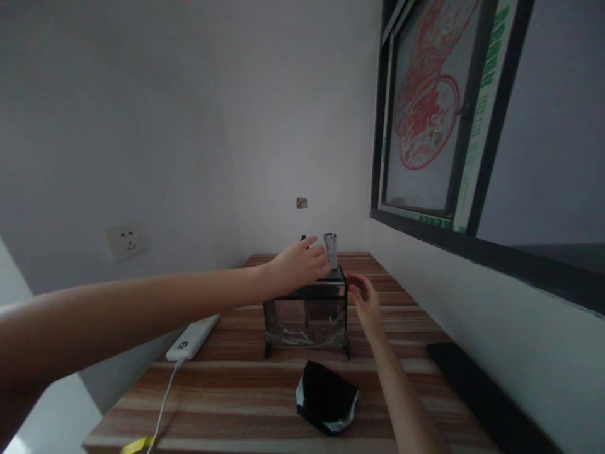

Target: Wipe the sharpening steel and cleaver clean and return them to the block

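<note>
A small glass tank with a black frame (pixel 306 318) stands on the wooden desk (pixel 406 328). My left hand (pixel 300 265) reaches over the tank's top, its fingers closed round a small silvery cylinder (pixel 330 248) held upright there. My right hand (pixel 365 301) hovers at the tank's right top corner with its fingers loosely curled and apart, holding nothing. Inside the tank lies crinkled clear film at the bottom.
A black pouch with a silver lining (pixel 326 397) lies on the desk in front of the tank. A white power bank (pixel 193 338) with a cable sits at the left edge. A dark flat slab (pixel 477 384) lies along the right wall under a window (pixel 439 113).
</note>
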Motion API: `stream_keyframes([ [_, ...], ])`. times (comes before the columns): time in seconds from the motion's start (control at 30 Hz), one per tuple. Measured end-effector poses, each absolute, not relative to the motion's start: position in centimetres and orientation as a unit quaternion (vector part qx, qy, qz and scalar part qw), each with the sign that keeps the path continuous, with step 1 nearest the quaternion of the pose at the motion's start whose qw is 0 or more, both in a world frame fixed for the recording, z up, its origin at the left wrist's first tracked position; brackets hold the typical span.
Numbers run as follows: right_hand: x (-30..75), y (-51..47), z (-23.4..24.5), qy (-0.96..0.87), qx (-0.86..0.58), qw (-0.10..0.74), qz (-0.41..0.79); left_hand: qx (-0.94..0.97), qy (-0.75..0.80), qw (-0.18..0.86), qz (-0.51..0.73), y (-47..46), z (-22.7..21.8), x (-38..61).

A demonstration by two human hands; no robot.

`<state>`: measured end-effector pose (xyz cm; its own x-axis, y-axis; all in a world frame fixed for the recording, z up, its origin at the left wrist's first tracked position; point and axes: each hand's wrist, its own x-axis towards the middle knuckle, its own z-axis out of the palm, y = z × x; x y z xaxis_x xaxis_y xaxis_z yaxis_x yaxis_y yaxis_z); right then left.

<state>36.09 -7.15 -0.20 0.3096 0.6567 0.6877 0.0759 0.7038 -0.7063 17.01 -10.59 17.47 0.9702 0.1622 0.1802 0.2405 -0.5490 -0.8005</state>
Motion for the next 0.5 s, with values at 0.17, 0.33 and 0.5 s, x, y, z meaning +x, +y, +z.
stream_keyframes([
  [0.17, 36.4, -7.1, -0.4, -0.531, -0.364, 0.746, 0.171, -0.940, -0.045, 0.322, -0.106, -14.1, 19.7, 15.0],
  [0.33, 36.6, -7.4, -0.3, -0.523, -0.383, 0.745, 0.161, -0.810, -0.218, 0.120, -0.530, -11.9, 12.8, 9.5],
  [0.5, 36.7, -8.3, 1.7, -0.528, -0.414, 0.736, 0.093, -0.542, -0.341, -0.162, -0.751, -7.2, 1.9, 6.5],
])
